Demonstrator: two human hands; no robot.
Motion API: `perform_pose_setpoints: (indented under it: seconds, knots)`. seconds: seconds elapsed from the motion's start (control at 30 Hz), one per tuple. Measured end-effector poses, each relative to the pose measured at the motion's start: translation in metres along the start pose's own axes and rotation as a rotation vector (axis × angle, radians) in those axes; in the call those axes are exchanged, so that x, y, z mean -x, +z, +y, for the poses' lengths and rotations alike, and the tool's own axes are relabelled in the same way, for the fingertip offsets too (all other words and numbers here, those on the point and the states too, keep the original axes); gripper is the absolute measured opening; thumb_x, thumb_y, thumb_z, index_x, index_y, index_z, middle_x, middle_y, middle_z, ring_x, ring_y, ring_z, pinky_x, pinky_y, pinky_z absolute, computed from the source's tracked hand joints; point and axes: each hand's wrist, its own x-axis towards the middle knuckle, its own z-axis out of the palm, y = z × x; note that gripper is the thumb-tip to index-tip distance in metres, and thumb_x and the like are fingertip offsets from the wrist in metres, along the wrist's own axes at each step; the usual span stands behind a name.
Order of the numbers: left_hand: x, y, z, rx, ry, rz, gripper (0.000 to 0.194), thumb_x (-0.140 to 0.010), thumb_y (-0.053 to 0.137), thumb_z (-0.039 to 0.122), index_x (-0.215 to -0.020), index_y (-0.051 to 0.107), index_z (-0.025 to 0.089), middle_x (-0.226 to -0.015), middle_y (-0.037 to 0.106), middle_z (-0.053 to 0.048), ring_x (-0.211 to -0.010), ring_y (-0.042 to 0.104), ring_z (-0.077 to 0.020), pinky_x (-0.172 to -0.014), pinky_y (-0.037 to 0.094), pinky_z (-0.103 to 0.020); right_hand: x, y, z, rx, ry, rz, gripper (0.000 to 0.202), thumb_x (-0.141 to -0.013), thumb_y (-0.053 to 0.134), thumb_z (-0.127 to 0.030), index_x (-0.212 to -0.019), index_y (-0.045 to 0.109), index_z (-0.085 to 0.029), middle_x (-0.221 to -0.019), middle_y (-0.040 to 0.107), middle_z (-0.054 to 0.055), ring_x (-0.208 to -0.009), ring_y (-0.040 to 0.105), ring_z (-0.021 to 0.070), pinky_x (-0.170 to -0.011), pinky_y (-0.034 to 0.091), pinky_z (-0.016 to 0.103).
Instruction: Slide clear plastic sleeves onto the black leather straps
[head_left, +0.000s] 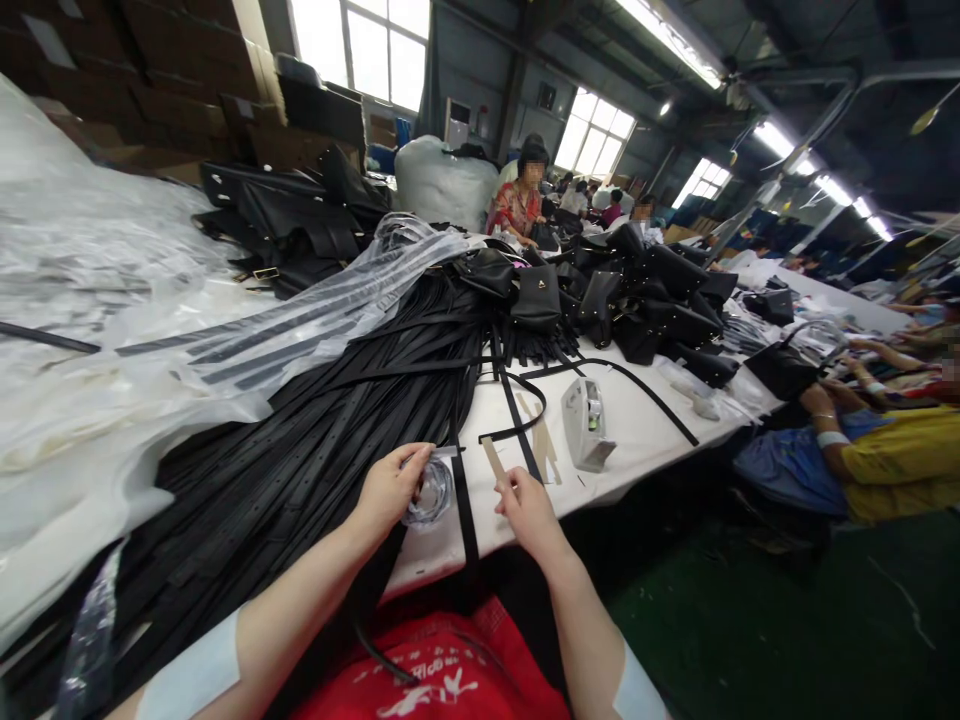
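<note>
My left hand [394, 488] is closed at the edge of a shiny clear roll [429, 498] that looks like clear tape, near the front edge of the table. A short pale strip sticks out from its fingertips to the right. My right hand [527, 510] pinches a narrow beige paper strip [493, 460], which points up and away from me. Between the hands a flat black strap [466, 515] runs over the table edge. More beige strips [544, 450] lie beyond my right hand, beside a white tape dispenser [587, 425].
A thick pile of black straps [300, 470] spreads across the left. Clear plastic wrapping [150, 290] is heaped behind it. Black bags [652, 290] are piled at the back of the white table [622, 470]. A co-worker [517, 205] sits across; a yellow sleeve [892, 460] is at right.
</note>
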Motion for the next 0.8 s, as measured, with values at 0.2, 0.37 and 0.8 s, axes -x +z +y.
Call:
perform_pose_setpoints:
  seconds: [0.2,0.37,0.8]
  knots:
    - [0.020,0.012,0.029,-0.242,0.418,0.154,0.039,-0.092,0.046,0.046,-0.109,0.068,0.019,-0.084,0.070,-0.005,-0.074,0.064,-0.0190,-0.069,0.050,-0.028,0.042,0.003,-0.024,-0.691,0.066,-0.368,0.029,-0.087,0.052,-0.048,-0.083,0.049,-0.020,-0.044,0.052,-0.010,-0.026,0.036,0.0054,-0.030,0.019,0.016]
    - [0.041,0.036,0.038,-0.622,0.924,0.149,0.031,-0.094,0.050,0.039,-0.116,0.065,0.023,-0.090,0.071,-0.008,-0.080,0.065,-0.0198,-0.073,0.048,-0.029,0.043,0.015,-0.032,-1.124,0.241,-0.182,0.035,-0.080,0.061,-0.051,-0.080,0.050,-0.018,-0.045,0.049,-0.010,-0.027,0.032,0.0033,-0.029,0.015,0.017]
    - [0.029,0.045,0.049,-0.786,1.112,0.152,0.030,-0.093,0.055,0.035,-0.118,0.061,0.019,-0.089,0.069,-0.006,-0.078,0.060,-0.0219,-0.072,0.047,-0.033,0.053,0.006,-0.022,-1.478,0.272,-0.228,0.036,-0.072,0.072,-0.046,-0.087,0.058,-0.017,-0.041,0.042,-0.012,-0.027,0.021,0.0014,-0.029,0.012,0.016]
